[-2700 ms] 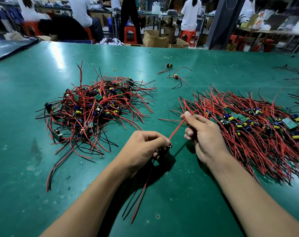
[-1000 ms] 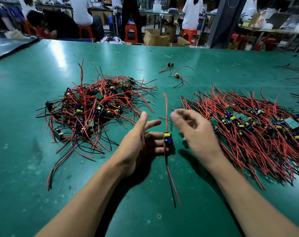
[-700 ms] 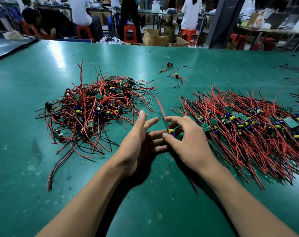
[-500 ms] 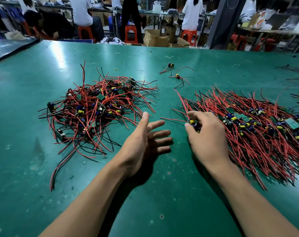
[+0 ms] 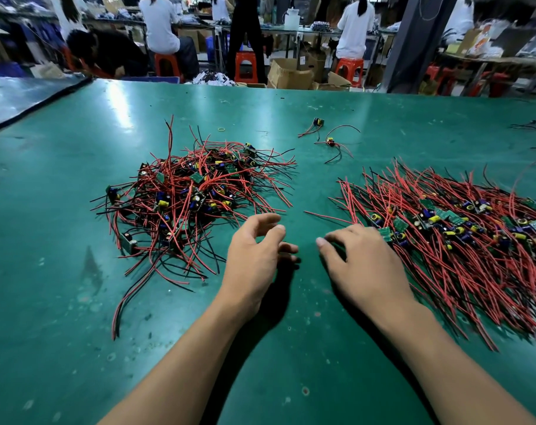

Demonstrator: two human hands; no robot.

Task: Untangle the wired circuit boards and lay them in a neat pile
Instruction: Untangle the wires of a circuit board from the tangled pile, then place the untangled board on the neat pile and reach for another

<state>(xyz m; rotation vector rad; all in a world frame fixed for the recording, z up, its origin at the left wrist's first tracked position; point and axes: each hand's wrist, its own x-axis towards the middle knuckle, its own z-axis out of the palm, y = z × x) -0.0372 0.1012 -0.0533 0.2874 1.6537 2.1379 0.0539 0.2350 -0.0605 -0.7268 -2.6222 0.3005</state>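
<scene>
the tangled heap [image 5: 196, 194] is my marker on the bench [image 5: 76, 302]: boards knotted together, red and black leads sticking out every way. that is the stock not yet sorted. to the right of the heap, across a strip of bare green, lies the neat pile [image 5: 462, 237], its wires combed roughly one way and the boards lined through the middle, so each new piece can lie flat on it without snagging. beyond the heap, to its far right, two stray boards [image 5: 318, 122] sit apart from both piles.

my left hand [image 5: 254, 259] hovers just off the heap's near right edge, fingers loosely curled, thumb out, nothing in it. i judge it is placed to pick the next board from that side. my right hand [image 5: 364, 265] is further right of the heap, palm down, fingers relaxed and spread, the tips at the nearest wires of the neat pile. it grips nothing; whether it presses on them i cannot tell.
</scene>
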